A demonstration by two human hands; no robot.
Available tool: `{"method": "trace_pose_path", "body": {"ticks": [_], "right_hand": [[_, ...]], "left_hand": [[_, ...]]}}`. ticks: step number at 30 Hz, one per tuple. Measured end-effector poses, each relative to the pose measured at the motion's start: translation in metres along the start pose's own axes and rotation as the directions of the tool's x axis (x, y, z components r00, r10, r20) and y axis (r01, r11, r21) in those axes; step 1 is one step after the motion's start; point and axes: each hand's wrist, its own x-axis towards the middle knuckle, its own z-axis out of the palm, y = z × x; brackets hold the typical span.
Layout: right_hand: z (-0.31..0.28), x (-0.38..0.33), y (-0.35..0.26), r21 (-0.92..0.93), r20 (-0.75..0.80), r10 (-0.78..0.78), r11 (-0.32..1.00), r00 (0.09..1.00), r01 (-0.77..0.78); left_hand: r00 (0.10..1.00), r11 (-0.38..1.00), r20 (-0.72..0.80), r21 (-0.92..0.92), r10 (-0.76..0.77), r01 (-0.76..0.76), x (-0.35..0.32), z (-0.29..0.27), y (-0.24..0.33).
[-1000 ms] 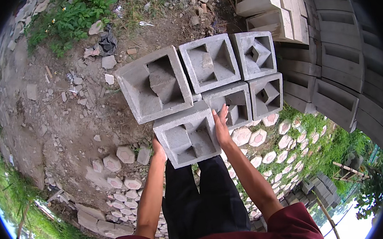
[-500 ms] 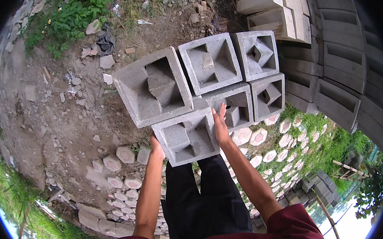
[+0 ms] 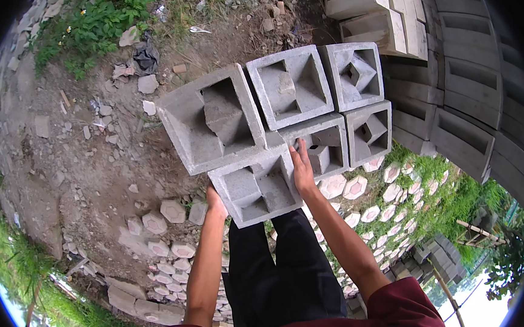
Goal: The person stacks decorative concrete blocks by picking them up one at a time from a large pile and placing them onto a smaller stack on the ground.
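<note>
A hollow grey concrete ventilation block with slanted inner faces is in front of my legs, at the near end of a group of similar blocks. My left hand presses its left side, the fingertips hidden behind the edge. Against its right side lies my right hand, fingers pointing away from me beside the neighbouring block. A larger-looking block touches it at the far left. Two more blocks, a middle one and a right one, stand farther off; another block sits below them.
Stacked concrete blocks rise on the right, with pale blocks at the far right. Hexagonal pavers lie around my legs. Stony dirt covers the left, with a leafy plant and a dark crumpled bag beyond.
The right hand's fingers have shifted slightly and look closer together. The block and my left hand stay almost in place; the whole view moves marginally.
</note>
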Motion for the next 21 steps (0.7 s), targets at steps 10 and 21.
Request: {"method": "trace_pose_path", "body": {"ticks": [10, 21], "right_hand": [[-0.004, -0.006, -0.018, 0.004, -0.094, 0.026, 1.000, 0.995, -0.026], [0.006, -0.004, -0.077, -0.487, -0.163, -0.544, 0.770, 0.823, 0.412]], "left_hand": [[0.997, 0.998, 0.049, 0.003, 0.057, -0.058, 0.006, -0.006, -0.002], [0.923, 0.900, -0.022, -0.215, 0.384, -0.380, 0.016, -0.005, 0.071]]}}
